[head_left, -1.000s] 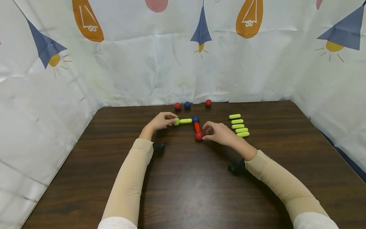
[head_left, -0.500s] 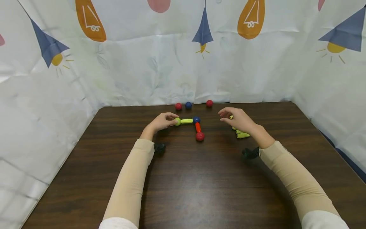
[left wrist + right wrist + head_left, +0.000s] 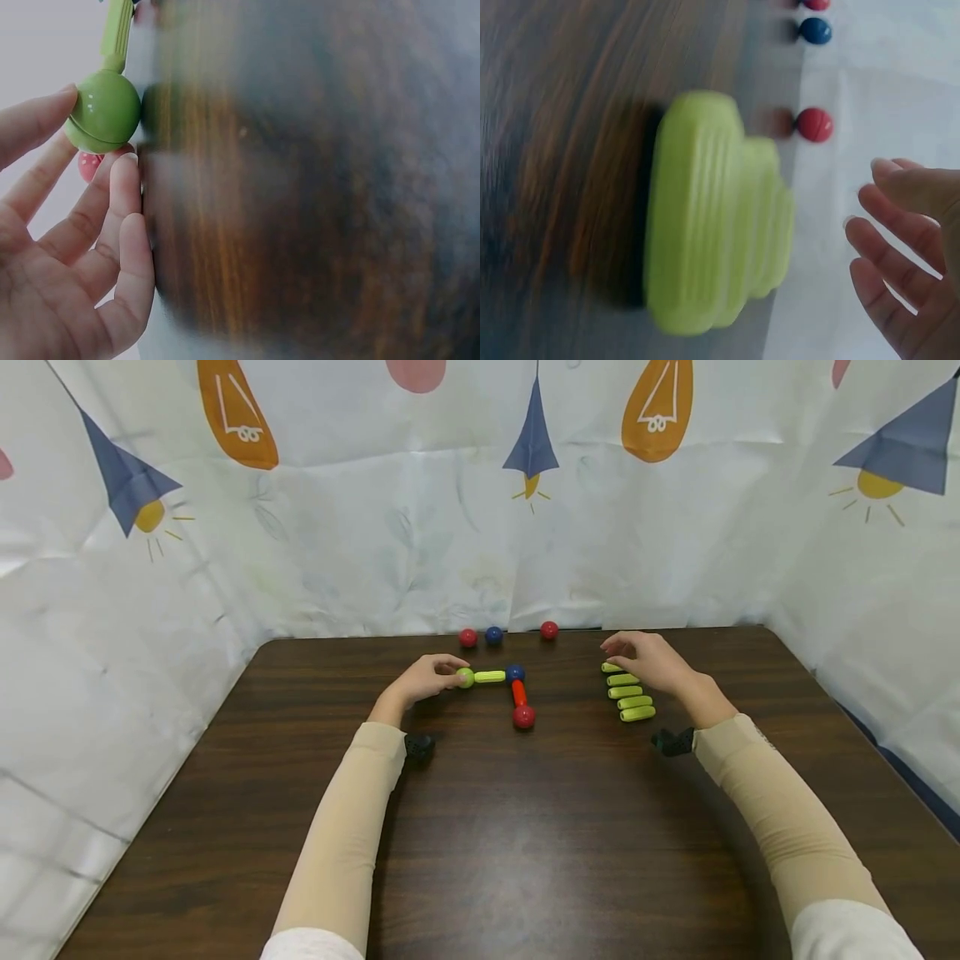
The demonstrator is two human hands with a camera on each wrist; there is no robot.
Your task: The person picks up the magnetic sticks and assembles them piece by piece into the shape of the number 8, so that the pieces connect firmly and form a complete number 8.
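Between thumb and index finger, my left hand (image 3: 426, 679) pinches a green ball (image 3: 105, 112). A green rod (image 3: 490, 677) joins that ball to a blue ball (image 3: 515, 673). From the blue ball a red rod (image 3: 519, 693) runs toward me to a red ball (image 3: 524, 717), making a bent chain on the table. My right hand (image 3: 652, 662) hangs over the far end of a row of loose green rods (image 3: 630, 692), its fingers loosely bent. In the right wrist view nothing lies between the fingers, and the green rods (image 3: 697, 217) appear beside them.
Along the table's back edge sit a loose red ball (image 3: 468, 638), a blue ball (image 3: 493, 636) and another red ball (image 3: 549, 630). A white patterned cloth (image 3: 360, 543) hangs right behind the dark wooden table (image 3: 495, 827).
My right hand has left the red ball at the chain's end and moved right and away from me to the loose rods. My left hand stays on the green ball.
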